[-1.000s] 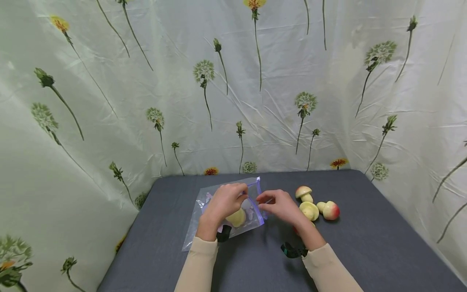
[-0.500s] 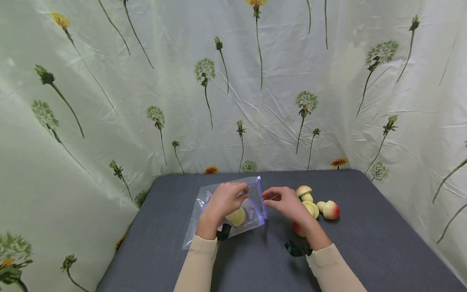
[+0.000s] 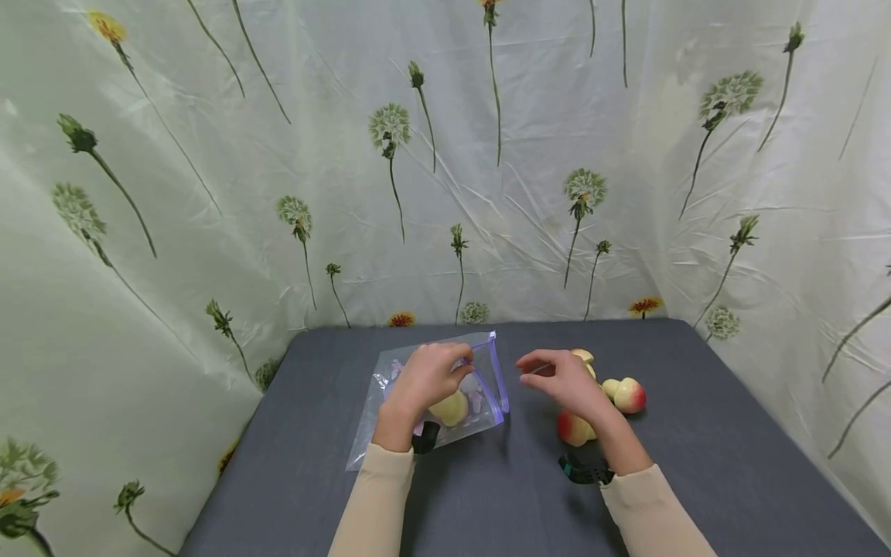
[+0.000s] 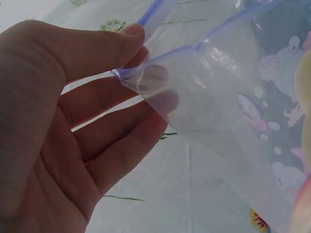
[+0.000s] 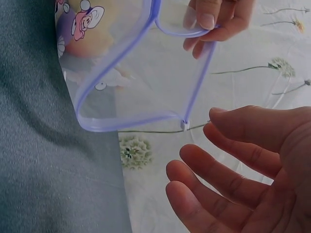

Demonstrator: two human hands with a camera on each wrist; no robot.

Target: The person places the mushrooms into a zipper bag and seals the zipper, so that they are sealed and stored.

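A clear zip bag (image 3: 372, 422) with purple edging and printed cartoon figures lies tilted on the table, its mouth spread apart toward the right. Inside it is a pale yellow toy mushroom (image 3: 451, 410). My left hand (image 3: 426, 381) pinches the purple rim (image 4: 182, 50) between thumb and forefinger, the other fingers behind the plastic. To the right of the mouth, my right hand (image 3: 562, 379) hovers apart from the bag with loosely bent fingers (image 5: 228, 179) and holds nothing. Beneath and beyond it lie several red-and-yellow toy mushrooms, one red-capped mushroom (image 3: 574, 428) near the wrist and another mushroom (image 3: 629, 395) farther right.
The dark grey table (image 3: 501, 495) ends at a white curtain (image 3: 515, 224) printed with dandelions, behind and to the left. A small slider (image 5: 184, 125) sits at one corner of the bag's mouth. Both wrists wear dark straps.
My right hand has drawn away from the bag's mouth to the right, over the mushrooms. The red-capped one by the wrist shows more. My left hand keeps its pinch on the rim.
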